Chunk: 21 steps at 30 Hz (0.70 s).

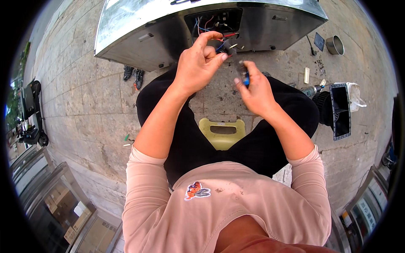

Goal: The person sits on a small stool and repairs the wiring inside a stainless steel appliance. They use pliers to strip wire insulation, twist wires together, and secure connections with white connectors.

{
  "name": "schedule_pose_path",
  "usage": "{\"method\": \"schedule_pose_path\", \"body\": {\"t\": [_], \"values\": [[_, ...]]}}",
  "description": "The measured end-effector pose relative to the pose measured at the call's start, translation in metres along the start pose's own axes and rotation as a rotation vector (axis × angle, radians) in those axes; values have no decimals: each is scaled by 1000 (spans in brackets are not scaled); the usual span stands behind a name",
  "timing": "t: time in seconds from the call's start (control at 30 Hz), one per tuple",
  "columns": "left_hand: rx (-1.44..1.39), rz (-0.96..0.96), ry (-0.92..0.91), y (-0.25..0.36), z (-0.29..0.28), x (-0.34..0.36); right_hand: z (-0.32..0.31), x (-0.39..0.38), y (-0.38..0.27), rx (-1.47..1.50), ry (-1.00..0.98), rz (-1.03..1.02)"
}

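Stone paving (101,114) was occupied by one metal cabinet (168,38), from whose opening (233,14) wires (230,35) were trailed, too tangled to be counted. Before the cabinet, the left hand (198,63) was held at the wires; whether they were gripped by its bent fingers could not be told. One blurred blue-handled tool (246,79) was gripped by the right hand (256,88). Such work would be best done with each wire separated and steadied near its end. One yellow stool (221,142) was placed before the cabinet; one steel cup (330,45) and one two-section black tray (341,111) were set to its right.
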<state>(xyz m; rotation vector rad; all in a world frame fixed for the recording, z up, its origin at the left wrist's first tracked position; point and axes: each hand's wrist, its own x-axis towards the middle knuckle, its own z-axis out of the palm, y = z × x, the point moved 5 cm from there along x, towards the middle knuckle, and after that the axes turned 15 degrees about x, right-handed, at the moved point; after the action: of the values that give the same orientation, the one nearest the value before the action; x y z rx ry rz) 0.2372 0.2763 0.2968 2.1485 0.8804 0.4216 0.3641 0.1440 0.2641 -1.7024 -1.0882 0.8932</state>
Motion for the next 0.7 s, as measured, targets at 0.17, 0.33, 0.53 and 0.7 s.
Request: {"method": "schedule_pose_path", "body": {"t": [0.17, 0.33, 0.53, 0.7], "values": [[26, 24, 119, -10, 1, -1, -21, 15, 48, 1064, 100, 487], [33, 32, 83, -7, 3, -2, -12, 8, 46, 1096, -130, 601], [29, 31, 52, -7, 6, -3, -21, 15, 46, 925, -116, 429], [-9, 25, 7, -8, 8, -6, -16, 17, 47, 979, -59, 375]]}}
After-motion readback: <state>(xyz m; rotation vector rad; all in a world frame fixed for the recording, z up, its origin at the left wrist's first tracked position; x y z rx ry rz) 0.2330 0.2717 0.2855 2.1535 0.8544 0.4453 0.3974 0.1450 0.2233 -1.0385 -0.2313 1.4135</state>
